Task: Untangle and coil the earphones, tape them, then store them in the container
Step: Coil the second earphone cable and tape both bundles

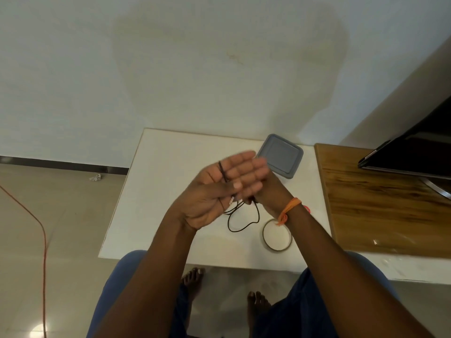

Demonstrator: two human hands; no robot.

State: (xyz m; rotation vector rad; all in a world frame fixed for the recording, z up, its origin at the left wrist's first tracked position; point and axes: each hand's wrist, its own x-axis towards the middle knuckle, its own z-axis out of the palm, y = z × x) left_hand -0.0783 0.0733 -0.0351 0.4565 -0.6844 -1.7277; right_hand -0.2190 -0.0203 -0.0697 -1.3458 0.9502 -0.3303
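The fingers (240, 167) of the left hand (219, 191) are held straight and close together, palm up, with the thumb laid across the palm. A black earphone cord (223, 173) is wound round the palm and the base of the fingers and is pressed there under the thumb. The right hand (264, 189) lies mostly hidden behind the left fingers; its fingers appear curled near the cord just below the left palm, but whether the cord is actually pinched by them cannot be told. From between the two hands a slack loop of cord (241, 226) is let down, and its lowest part is seen near the front edge of the white table (156, 191), middle of its width. An orange thread band (288, 211) is worn on the right wrist.

A roll of clear tape (277, 235) is laid flat near the front edge of the table, just right of the hanging loop. A grey square container (280, 156), lid on, is set at the back edge towards the right corner, behind the hands. A wooden board (388, 203) is placed against the table's right edge, and a dark screen (415, 152) is stood on it. An orange cable (44, 240) is run over the floor at the left.
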